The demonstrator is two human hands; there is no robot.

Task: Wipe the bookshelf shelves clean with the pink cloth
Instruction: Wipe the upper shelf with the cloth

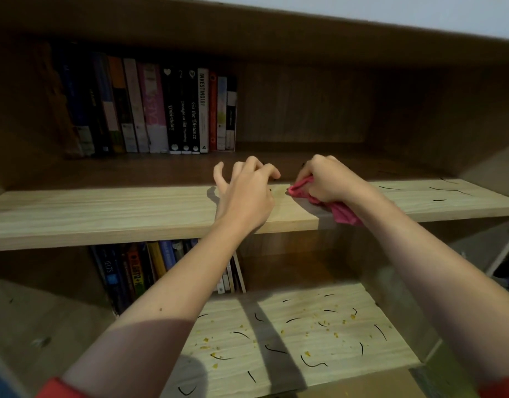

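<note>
Right hand (330,182) grips the bunched pink cloth (343,214) on the middle shelf (104,214), frame centre. It is probably wadded for pressure. Left hand (244,193) holds nothing, its fingers spread and bent with the tips on the shelf, likely bracing. Dark marks (448,191) lie at the right. Lower shelf (305,326) is littered, not yet wiped.

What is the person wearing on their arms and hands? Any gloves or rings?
No gloves, and no rings or watch that I can see. The left hand and right hand are bare. The left arm and right arm are bare too. Red cloth shows only at the bottom corners: the left sleeve and the right sleeve.
</note>
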